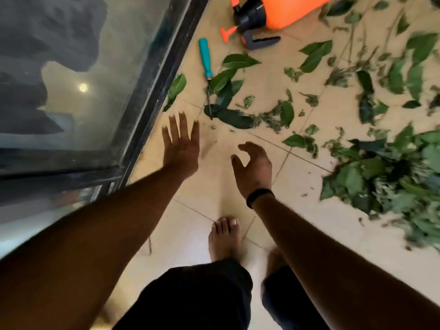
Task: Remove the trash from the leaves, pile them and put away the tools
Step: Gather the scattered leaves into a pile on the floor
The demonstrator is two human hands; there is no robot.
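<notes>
Green leaves lie scattered over the tiled floor, with a thicker heap of leaves (390, 177) at the right. A screwdriver (206, 65) with a teal handle lies among leaves ahead of me, its tip toward me. Beyond it an orange sprayer tank (292, 10) with a black cap lies on its side. My left hand (182, 148) reaches forward above the floor, fingers straight and spread, holding nothing. My right hand (254, 167) hovers beside it with fingers loosely curved and empty, a black band on the wrist.
A dark-framed glass door (152, 91) runs along the left. My bare foot (225, 236) stands on the beige tiles below my hands. A small orange and black sprayer part (259, 41) lies by the tank.
</notes>
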